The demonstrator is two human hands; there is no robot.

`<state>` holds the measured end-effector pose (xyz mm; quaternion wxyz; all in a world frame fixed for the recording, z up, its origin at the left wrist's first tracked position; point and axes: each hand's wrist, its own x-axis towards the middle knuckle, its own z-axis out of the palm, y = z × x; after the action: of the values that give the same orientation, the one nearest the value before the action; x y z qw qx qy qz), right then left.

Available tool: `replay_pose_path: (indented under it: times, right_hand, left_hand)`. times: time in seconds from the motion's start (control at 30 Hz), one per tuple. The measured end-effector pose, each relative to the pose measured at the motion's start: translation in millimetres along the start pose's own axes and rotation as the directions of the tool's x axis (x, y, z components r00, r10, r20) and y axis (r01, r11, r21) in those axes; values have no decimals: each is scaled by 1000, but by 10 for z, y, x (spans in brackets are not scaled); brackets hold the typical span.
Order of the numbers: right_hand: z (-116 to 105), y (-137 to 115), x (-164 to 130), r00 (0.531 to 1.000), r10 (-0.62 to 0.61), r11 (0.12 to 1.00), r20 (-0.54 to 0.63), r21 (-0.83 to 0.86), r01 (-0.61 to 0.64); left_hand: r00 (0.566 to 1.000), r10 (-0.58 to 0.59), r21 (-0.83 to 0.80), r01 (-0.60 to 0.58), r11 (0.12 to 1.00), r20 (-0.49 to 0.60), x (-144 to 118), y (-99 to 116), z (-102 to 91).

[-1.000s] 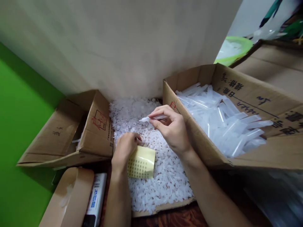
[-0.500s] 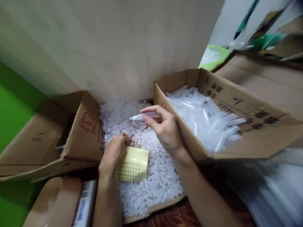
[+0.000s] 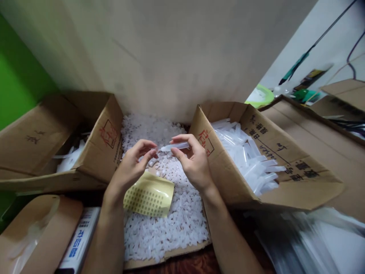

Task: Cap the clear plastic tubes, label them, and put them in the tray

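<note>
Pale wall (image 3: 171, 57) out back, heap of little white bits (image 3: 168, 228) between two cardboard boxes (image 3: 110, 139). Right hand (image 3: 196, 163) has a translucent tube (image 3: 179, 145) pinched thumb-to-fingers above the heap, tip pointing left. Left hand (image 3: 131, 163) curls in by the tip, thumb near fingers, yellow dotted sheet (image 3: 151, 194) below; can't tell if it's gripping anything.

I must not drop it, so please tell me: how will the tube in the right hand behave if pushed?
The translucent tube is probably light, because it looks slim. It may roll, as its body looks rounded. It is likely fairly stiff, since it looks straight in the right hand.
</note>
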<state>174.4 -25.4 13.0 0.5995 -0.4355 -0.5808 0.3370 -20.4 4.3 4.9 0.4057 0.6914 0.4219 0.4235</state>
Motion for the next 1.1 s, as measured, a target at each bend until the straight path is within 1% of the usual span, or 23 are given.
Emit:
replay_pose_path:
  times: [0.2,0.3,0.4,0.43,0.5,0.57,0.6,0.63,0.67,0.73,0.8,0.87,0.9,0.93,0.97,1.03,1.07,1.1]
  right_hand:
    - [25,-62,-26,999,25,989,-44,147,-18]
    - [46,-89,-28,999,31,984,-36,178,-24]
    - [82,-93,-25,990,92,973,-104,220,-67]
    - [91,-92,-24,986,120,965,-118,245,-88]
    - [98,-95,-21,977,181,944,-109,297,-142]
    - [90,-102,-21,967,242,923,-83,327,-203]
    - [82,-107,-22,961,266,915,-73,332,-228]
    - [72,-110,-23,957,280,911,-69,332,-243]
    - [62,-112,-25,956,285,911,-72,331,-247]
    - [44,-113,-26,958,271,915,-93,333,-227]
    - [29,-116,-25,967,234,924,-99,332,-190]
    - [19,-122,-19,977,196,935,-78,314,-163]
    - [16,-124,-15,980,187,940,-63,302,-160]
    - [13,-125,-11,981,187,942,-54,293,-163]
    - [11,-122,-7,979,195,942,-56,291,-171]
    - [3,-112,-1,973,216,936,-75,301,-185]
    - [-3,-104,1,971,225,933,-85,307,-189]
    - [-10,-97,1,969,230,931,-95,311,-190]
  left_hand:
    - [999,48,22,-48,999,9,-39,165,-19]
    - [995,85,-11,-86,996,-54,-40,244,48]
    - [984,126,-52,-134,990,-129,-33,285,135]
    - [977,154,-53,-164,985,-148,-32,294,157]
    - [953,246,-12,-252,968,-176,-32,311,181]
    - [919,350,52,-347,936,-178,-35,332,185]
    - [907,383,71,-377,924,-172,-37,343,183]
    - [904,393,71,-387,920,-166,-39,352,179]
    - [910,382,51,-379,924,-162,-41,359,175]
    - [936,312,-5,-317,948,-160,-48,363,165]
    - [973,180,-33,-187,982,-144,-58,364,154]
    - [998,18,-20,-19,1000,-63,-67,374,146]
    - [999,-42,-2,42,999,-17,-71,385,145]
    - [998,-62,25,61,998,18,-72,401,148]
    - [999,-35,59,33,998,35,-70,418,154]
    - [993,118,149,-118,982,9,-62,451,171]
    - [980,200,194,-194,962,-14,-57,463,181]
    - [966,257,226,-245,943,-23,-53,469,189]
